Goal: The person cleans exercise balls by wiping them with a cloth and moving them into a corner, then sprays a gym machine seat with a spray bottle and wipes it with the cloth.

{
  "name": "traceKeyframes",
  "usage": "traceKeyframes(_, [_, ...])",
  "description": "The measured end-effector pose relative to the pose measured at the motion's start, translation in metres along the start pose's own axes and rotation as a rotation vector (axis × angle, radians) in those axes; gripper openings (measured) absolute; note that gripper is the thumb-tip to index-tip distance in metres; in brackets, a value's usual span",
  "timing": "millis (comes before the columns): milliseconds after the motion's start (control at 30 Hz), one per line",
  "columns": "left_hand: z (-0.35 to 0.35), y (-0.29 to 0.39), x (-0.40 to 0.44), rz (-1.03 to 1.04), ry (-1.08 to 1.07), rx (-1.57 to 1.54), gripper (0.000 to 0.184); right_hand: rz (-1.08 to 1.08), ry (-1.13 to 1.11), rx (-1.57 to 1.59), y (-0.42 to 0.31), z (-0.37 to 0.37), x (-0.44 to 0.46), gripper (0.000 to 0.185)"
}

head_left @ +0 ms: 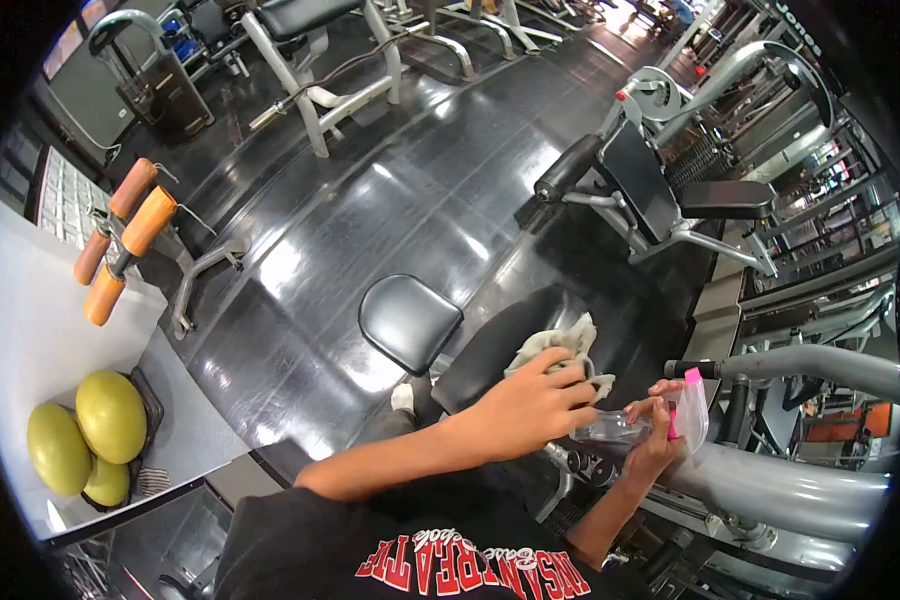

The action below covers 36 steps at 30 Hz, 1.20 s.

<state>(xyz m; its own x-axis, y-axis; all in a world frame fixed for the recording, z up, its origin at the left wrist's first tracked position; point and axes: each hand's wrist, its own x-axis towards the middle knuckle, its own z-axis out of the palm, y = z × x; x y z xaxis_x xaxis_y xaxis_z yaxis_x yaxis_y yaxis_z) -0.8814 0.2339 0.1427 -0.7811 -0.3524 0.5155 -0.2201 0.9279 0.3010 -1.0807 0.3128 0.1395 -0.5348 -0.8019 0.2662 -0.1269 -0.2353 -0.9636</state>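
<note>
My left hand [535,405] is closed on a crumpled pale grey cloth [582,335], which it presses against a black padded bench [495,355]. To the right, my right hand [655,430] grips a clear spray bottle [610,430] with pink parts, tilted on its side. The bottle is close to the left hand's fingertips but apart from the cloth. Part of the bottle is hidden behind the right hand's fingers.
A rounded black seat [410,322] stands just ahead. Thick grey machine tubing [790,485] runs at the right. Further off is another machine with a black backrest [635,180]. Orange foam rollers [150,220] and green balls [110,415] are at the left.
</note>
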Motion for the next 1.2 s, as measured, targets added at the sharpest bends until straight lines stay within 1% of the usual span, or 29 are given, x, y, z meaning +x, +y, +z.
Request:
traceKeyframes(67, [0.005, -0.002, -0.013, -0.080, 0.228, -0.177, 0.030, -0.029, -0.094, -0.005, 0.000, 0.002, 0.008, 0.025])
traceKeyframes(100, [0.005, -0.002, -0.019, -0.153, 0.247, -0.232, 0.035, -0.029, -0.102, 0.000, 0.001, 0.002, 0.010, 0.025])
traceKeyframes(133, [0.006, -0.002, -0.022, -0.159, 0.251, -0.225, 0.035, -0.022, -0.125, 0.017, 0.001, 0.003, 0.011, 0.024])
traceKeyframes(200, [0.006, 0.000, -0.025, -0.366, 0.431, -0.266, 0.039, -0.016, -0.163, 0.036, 0.002, 0.004, 0.014, 0.024])
traceKeyframes(233, [0.009, 0.000, -0.026, -0.378, 0.437, -0.259, 0.039, 0.004, -0.207, 0.029, 0.001, 0.004, 0.015, 0.024])
traceKeyframes(333, [0.016, -0.005, -0.035, -0.582, 0.459, -0.312, 0.041, 0.069, -0.324, 0.027, -0.005, 0.011, 0.018, 0.024])
traceKeyframes(367, [0.016, -0.009, -0.039, -0.602, 0.510, -0.412, 0.035, 0.106, -0.377, 0.023, -0.010, 0.013, 0.018, 0.025])
traceKeyframes(400, [0.021, -0.012, -0.045, -0.614, 0.515, -0.413, 0.035, 0.113, -0.387, 0.019, -0.017, 0.016, 0.018, 0.025])
traceKeyframes(467, [0.034, -0.024, -0.056, -0.847, 0.778, -0.796, 0.030, 0.128, -0.583, -0.033, -0.035, 0.022, 0.019, 0.041])
traceKeyframes(500, [0.041, -0.029, -0.061, -0.943, 0.889, -0.979, 0.025, 0.191, -0.604, -0.020, -0.044, 0.029, 0.014, 0.056])
traceKeyframes(533, [0.052, -0.037, -0.068, -0.950, 0.893, -0.988, 0.025, 0.231, -0.629, -0.035, -0.051, 0.032, 0.011, 0.060])
traceKeyframes(600, [0.076, -0.053, -0.082, -1.015, 0.902, -1.095, 0.024, 0.383, -0.742, -0.094, -0.058, 0.036, 0.008, 0.060])
traceKeyframes(633, [0.088, -0.057, -0.086, -1.025, 0.893, -1.103, 0.023, 0.413, -0.805, -0.139, -0.064, 0.043, 0.010, 0.049])
traceKeyframes(667, [0.090, -0.057, -0.088, -1.022, 0.890, -1.118, 0.023, 0.415, -0.797, -0.151, -0.064, 0.049, 0.008, 0.049])
traceKeyframes(733, [0.092, -0.060, -0.092, -0.995, 0.958, -1.386, 0.024, 0.469, -0.818, -0.328, -0.065, 0.061, 0.004, 0.033])
traceKeyframes(767, [0.092, -0.061, -0.093, -0.958, 0.938, -1.422, 0.026, 0.488, -0.796, -0.364, -0.068, 0.069, 0.002, 0.021])
traceKeyframes(800, [0.092, -0.061, -0.094, -0.959, 0.937, -1.436, 0.026, 0.493, -0.791, -0.375, -0.068, 0.070, 0.002, 0.021])
traceKeyframes(867, [0.087, -0.063, -0.096, -0.894, 0.856, -1.386, 0.026, 0.515, -0.826, -0.492, -0.066, 0.073, 0.001, 0.021])
traceKeyframes(933, [0.079, -0.062, -0.093, -0.904, 0.827, -1.395, 0.027, 0.529, -0.830, -0.554, -0.068, 0.079, -0.002, 0.021])
traceKeyframes(1000, [0.076, -0.058, -0.088, -0.874, 0.758, -1.308, 0.027, 0.537, -0.826, -0.616, -0.073, 0.087, -0.002, 0.020])
traceKeyframes(1067, [0.073, -0.055, -0.085, -0.891, 0.727, -1.343, 0.027, 0.504, -0.865, -0.773, -0.080, 0.098, -0.001, 0.020])
traceKeyframes(1133, [0.071, -0.054, -0.084, -0.859, 0.659, -1.231, 0.028, 0.525, -0.823, -0.803, -0.082, 0.104, -0.003, 0.020])
traceKeyframes(1200, [0.069, -0.053, -0.082, -0.855, 0.667, -1.258, 0.028, 0.544, -0.787, -0.834, -0.083, 0.107, -0.004, 0.020])
